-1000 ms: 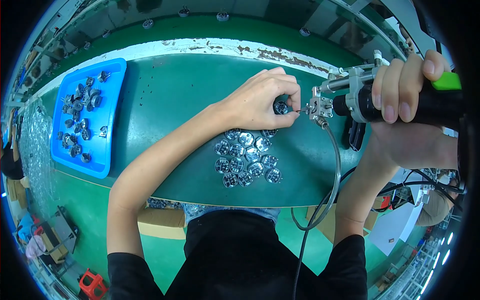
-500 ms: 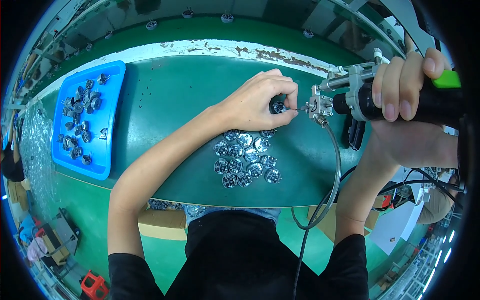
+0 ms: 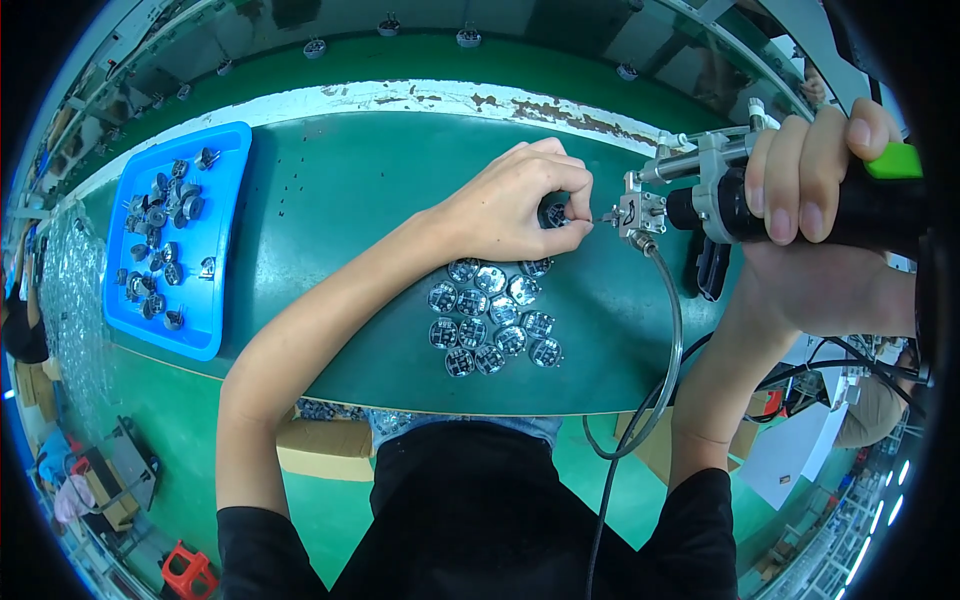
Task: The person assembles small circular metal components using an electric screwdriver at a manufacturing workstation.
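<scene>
My left hand is closed in a pinch around a small round motor-like part with a dark rim. The fingers partly cover it. My right hand grips the black body of a hose-fed power screwdriver, lying sideways with its metal head pointing left. The thin tip of that head ends close to my left fingertips; whether it touches the part is hard to tell. Just below my left hand, several similar round parts with silvery, board-like faces lie grouped on the green table.
A blue tray with several loose round parts stands at the left. Tiny dark bits lie beside it. A clear hose curves down from the screwdriver head across the table edge. Beyond the pale ledge, round parts sit on a green strip.
My left fingertips have shifted slightly left, away from the screwdriver tip. Round parts on the far green strip have moved a little right. My right hand has stayed in place.
</scene>
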Motion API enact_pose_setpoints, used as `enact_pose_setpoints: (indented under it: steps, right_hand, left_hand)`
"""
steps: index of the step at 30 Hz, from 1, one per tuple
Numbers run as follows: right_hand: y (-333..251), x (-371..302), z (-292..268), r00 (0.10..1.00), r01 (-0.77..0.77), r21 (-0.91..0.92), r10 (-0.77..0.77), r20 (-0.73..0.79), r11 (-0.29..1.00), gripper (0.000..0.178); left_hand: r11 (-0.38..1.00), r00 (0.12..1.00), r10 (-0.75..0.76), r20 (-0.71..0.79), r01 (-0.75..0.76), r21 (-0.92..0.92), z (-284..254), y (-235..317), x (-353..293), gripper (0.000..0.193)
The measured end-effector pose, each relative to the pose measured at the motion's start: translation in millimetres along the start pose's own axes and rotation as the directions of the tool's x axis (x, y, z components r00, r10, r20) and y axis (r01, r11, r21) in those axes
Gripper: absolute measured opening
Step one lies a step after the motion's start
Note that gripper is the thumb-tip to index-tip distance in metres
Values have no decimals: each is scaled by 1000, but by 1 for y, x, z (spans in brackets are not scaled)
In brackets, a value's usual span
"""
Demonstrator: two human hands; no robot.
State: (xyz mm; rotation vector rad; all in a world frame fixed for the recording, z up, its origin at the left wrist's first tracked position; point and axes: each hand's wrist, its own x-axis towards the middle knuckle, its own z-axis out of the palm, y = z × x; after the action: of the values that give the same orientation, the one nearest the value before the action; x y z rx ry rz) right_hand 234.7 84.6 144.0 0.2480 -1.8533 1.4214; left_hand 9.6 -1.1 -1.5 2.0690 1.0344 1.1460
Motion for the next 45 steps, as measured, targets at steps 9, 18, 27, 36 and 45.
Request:
enact_pose_setpoints:
  steps: [9, 18, 27, 36, 45]
  right_hand:
    - [5, 5, 16, 1000, 4, 10, -4, 6, 1000, 109]
    - [5, 5, 14, 1000, 8, 23, -8, 16, 1000, 110]
    - [4, 4, 14, 1000, 11, 21, -11, 17, 1000, 112]
    - [23, 17, 41, 1000, 14, 46, -15, 18, 999, 112]
    - [40, 21, 37, 1000, 5, 74, -6, 19, 997, 111]
  left_hand:
    - [1000, 1000, -8, -8, 8, 13, 1, 2, 0, 14]
    - [1000, 1000, -9, -11, 9, 16, 0, 3, 0, 12]
    - [992, 992, -121, 35, 120, 44, -7, 8, 2, 23]
    - [961, 971, -146, 188, 94, 259, -26, -9, -8, 26]
    - [949, 969, -169, 181, 110, 295, -30, -9, -14, 28]
